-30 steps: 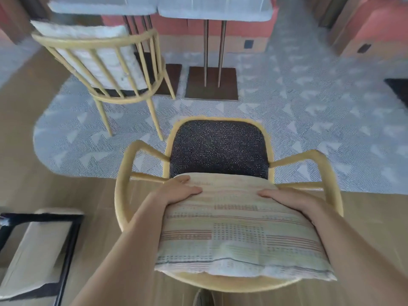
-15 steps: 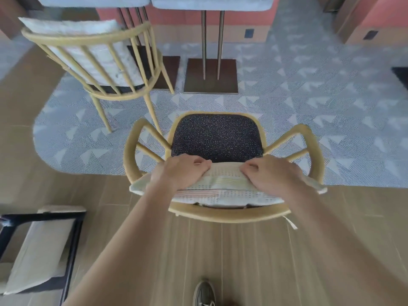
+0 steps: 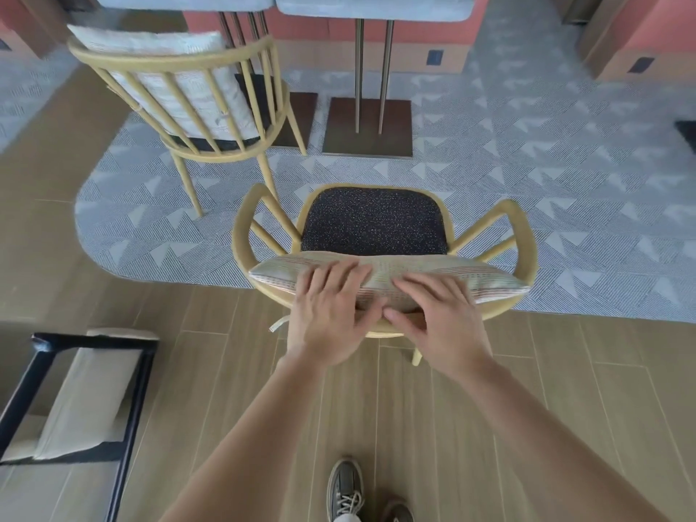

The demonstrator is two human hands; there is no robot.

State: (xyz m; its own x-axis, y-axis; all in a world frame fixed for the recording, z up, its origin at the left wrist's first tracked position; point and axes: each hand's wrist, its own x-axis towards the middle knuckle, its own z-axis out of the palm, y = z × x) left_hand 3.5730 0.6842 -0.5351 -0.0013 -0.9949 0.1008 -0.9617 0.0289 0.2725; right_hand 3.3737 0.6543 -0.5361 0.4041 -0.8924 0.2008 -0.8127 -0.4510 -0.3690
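The pale striped fabric cushion (image 3: 489,286) stands on edge along the curved back of the yellow wooden armchair (image 3: 524,239), behind its dark speckled seat pad (image 3: 373,224). The left hand (image 3: 327,314) and right hand (image 3: 440,318) lie on its top edge, fingers (image 3: 341,273) spread and straight, pressing rather than gripping. Placement looks essentially done; probably only a last pat and letting go remain.

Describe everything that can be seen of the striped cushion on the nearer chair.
The striped cushion is a soft, rectangular pillow of pale woven fabric with thin reddish and greenish lines. It seems to stand on its long edge behind the dark speckled seat, against the curved yellow back rail, and it spans nearly the rail's whole width. The left hand and right hand lie on its middle, fingers straight and spread.
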